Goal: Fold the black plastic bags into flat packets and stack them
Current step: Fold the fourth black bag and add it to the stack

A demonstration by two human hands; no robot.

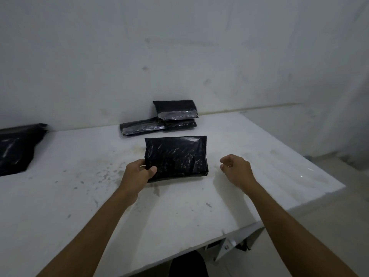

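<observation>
A folded black plastic packet (177, 156) lies flat in the middle of the white table (79, 196). My left hand (137, 173) grips its near left corner, thumb on top and fingers round the left edge. My right hand (236, 168) hovers just right of the packet, fingers loosely curled, holding nothing and not touching it. Behind the packet, against the wall, sits a stack of folded black packets (175, 112), with one more folded packet (142, 126) lying at its left foot. An unfolded black bag (15, 148) lies at the table's far left.
A white wall rises directly behind the table. The table's right edge runs diagonally from the back right toward the near side, with bare floor (329, 196) beyond it. The tabletop is stained and scuffed. Something dark (187, 262) shows below the near edge.
</observation>
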